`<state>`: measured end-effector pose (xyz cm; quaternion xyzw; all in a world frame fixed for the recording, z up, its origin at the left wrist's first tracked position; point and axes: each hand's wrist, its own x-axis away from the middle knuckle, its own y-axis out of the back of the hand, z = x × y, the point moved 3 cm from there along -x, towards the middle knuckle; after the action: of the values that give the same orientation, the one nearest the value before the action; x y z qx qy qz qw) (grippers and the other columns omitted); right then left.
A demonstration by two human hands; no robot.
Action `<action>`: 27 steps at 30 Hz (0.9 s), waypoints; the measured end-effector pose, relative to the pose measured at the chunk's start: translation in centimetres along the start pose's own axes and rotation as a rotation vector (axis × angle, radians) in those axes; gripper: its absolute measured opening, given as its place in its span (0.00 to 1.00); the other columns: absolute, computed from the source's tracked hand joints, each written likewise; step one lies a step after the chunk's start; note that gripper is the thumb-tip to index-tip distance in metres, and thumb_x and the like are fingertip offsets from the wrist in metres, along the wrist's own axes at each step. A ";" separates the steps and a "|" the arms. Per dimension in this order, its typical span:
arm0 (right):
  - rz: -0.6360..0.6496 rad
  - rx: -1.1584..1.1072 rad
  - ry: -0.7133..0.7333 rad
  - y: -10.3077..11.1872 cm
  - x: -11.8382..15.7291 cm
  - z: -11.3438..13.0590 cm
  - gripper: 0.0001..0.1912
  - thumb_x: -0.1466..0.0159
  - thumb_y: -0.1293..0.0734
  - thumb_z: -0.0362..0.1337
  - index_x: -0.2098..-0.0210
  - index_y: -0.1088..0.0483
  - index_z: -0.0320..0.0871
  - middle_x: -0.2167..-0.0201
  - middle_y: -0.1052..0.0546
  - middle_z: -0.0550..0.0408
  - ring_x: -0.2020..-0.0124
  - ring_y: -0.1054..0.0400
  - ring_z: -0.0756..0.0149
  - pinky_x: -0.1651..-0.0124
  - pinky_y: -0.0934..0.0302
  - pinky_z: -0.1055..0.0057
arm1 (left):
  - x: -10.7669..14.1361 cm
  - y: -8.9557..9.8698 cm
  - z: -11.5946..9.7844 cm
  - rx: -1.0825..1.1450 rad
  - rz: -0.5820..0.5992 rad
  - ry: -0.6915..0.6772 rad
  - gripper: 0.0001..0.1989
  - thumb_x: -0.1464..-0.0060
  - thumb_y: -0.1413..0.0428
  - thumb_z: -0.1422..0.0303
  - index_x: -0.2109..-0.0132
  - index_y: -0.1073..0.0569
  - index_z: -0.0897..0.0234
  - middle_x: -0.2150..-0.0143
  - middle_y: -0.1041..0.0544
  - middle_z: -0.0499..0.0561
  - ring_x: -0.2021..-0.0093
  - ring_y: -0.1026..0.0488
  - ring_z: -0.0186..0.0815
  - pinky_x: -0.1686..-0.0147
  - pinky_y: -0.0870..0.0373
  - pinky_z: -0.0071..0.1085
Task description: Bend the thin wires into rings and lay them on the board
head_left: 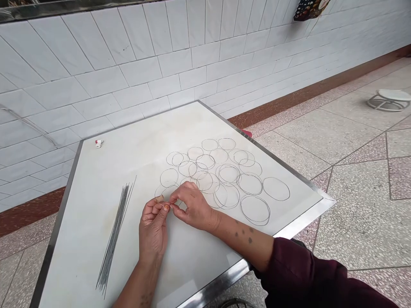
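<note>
Hands (170, 207) together, fingertips pinching thin wire (163, 204) | right of wire bundle (116, 237) | wire rings (231, 174) beyond bundle's right

A white, metal-edged table (96, 184) is partly hiding a red object (246, 133). A patterned black cloth item (304, 10) is extending beyond the view's top edge.

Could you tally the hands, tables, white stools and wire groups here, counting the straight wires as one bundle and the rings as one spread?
Bare left hand and right hand: 2
Metal-edged white table: 1
Round white stool: 1
Bundle of straight grey wires: 1
Spread of thin, overlapping wire rings: 1
Total: 6
</note>
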<state>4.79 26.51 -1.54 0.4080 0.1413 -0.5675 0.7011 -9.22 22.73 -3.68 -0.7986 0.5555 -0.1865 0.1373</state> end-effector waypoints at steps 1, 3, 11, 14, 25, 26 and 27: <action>0.005 -0.008 -0.005 0.0 0.0 0.1 0.04 0.39 0.34 0.30 0.65 0.33 0.45 0.70 0.23 0.57 0.64 0.34 0.63 0.55 0.42 0.63 | 0.0 0.0 0.0 -0.001 -0.004 0.002 0.17 0.58 0.29 0.69 0.59 0.22 0.59 0.71 0.24 0.43 0.64 0.27 0.29 0.50 0.32 0.29; 0.015 -0.019 -0.016 0.1 0.0 0.2 0.05 0.40 0.34 0.29 0.65 0.33 0.45 0.70 0.24 0.58 0.64 0.34 0.63 0.54 0.42 0.63 | 0.0 0.0 0.0 0.001 -0.015 0.001 0.17 0.58 0.29 0.70 0.59 0.22 0.60 0.72 0.26 0.42 0.65 0.27 0.28 0.51 0.32 0.29; 0.026 0.015 -0.048 -0.2 0.1 0.1 0.06 0.40 0.34 0.29 0.64 0.33 0.45 0.70 0.24 0.58 0.64 0.35 0.63 0.50 0.43 0.61 | 0.0 0.0 0.4 0.039 -0.026 0.013 0.18 0.60 0.29 0.70 0.59 0.21 0.59 0.72 0.27 0.42 0.65 0.27 0.30 0.53 0.30 0.31; 0.028 0.050 -0.052 -0.5 0.2 -0.1 0.07 0.41 0.34 0.29 0.64 0.33 0.45 0.71 0.23 0.58 0.63 0.35 0.62 0.50 0.43 0.60 | 0.1 -0.1 0.6 0.050 -0.029 0.029 0.18 0.60 0.29 0.70 0.59 0.21 0.59 0.73 0.27 0.42 0.65 0.27 0.30 0.54 0.30 0.31; 0.029 0.068 -0.049 -0.9 0.4 -0.3 0.06 0.39 0.33 0.29 0.63 0.33 0.45 0.69 0.24 0.58 0.62 0.35 0.63 0.52 0.42 0.62 | 0.1 -0.5 0.7 0.134 -0.041 0.092 0.18 0.59 0.29 0.71 0.58 0.20 0.60 0.69 0.24 0.44 0.64 0.27 0.29 0.54 0.30 0.27; 0.036 0.053 -0.043 -0.7 0.3 -0.3 0.06 0.39 0.33 0.29 0.63 0.32 0.45 0.69 0.24 0.58 0.62 0.35 0.63 0.52 0.42 0.62 | 0.1 -0.5 0.7 0.154 -0.033 0.110 0.18 0.58 0.29 0.70 0.58 0.20 0.61 0.67 0.23 0.45 0.64 0.26 0.29 0.55 0.30 0.27; 0.040 0.038 -0.041 -0.6 0.2 -0.2 0.05 0.38 0.33 0.30 0.63 0.32 0.45 0.69 0.23 0.58 0.62 0.35 0.63 0.51 0.42 0.62 | 0.2 -0.5 0.6 0.172 -0.022 0.126 0.17 0.58 0.29 0.70 0.57 0.20 0.61 0.66 0.23 0.46 0.64 0.26 0.29 0.55 0.30 0.27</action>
<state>4.34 26.49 -2.08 0.4122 0.1079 -0.5640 0.7074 -8.46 22.76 -3.98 -0.7767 0.5362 -0.2846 0.1682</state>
